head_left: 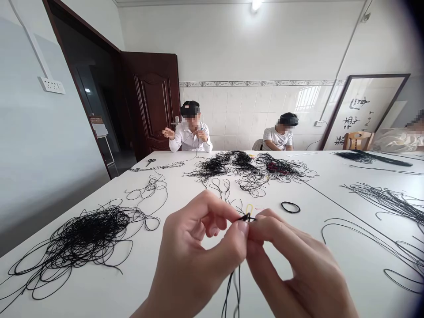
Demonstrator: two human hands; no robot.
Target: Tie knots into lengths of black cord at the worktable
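Black cord (pixel 247 217) is pinched between my two hands above the white table, with a small knot showing at the fingertips. My left hand (pixel 202 247) grips it between thumb and index finger, the other fingers curled. Close against it, my right hand (pixel 294 260) pinches the same cord from the right side. Loose cord ends hang down below the fingers. A thin yellow loop (pixel 249 208) shows just beyond the knot; whether it is joined to the cord I cannot tell.
A tangled black cord pile (pixel 92 229) lies left; more cord heaps (pixel 228 165) lie ahead. A black ring (pixel 290 207) and cord bundles (pixel 391 198) lie right. Scissors (pixel 150 162) rest at the far left. Across the table sit a person (pixel 192 132) handling cord and another person (pixel 278 137).
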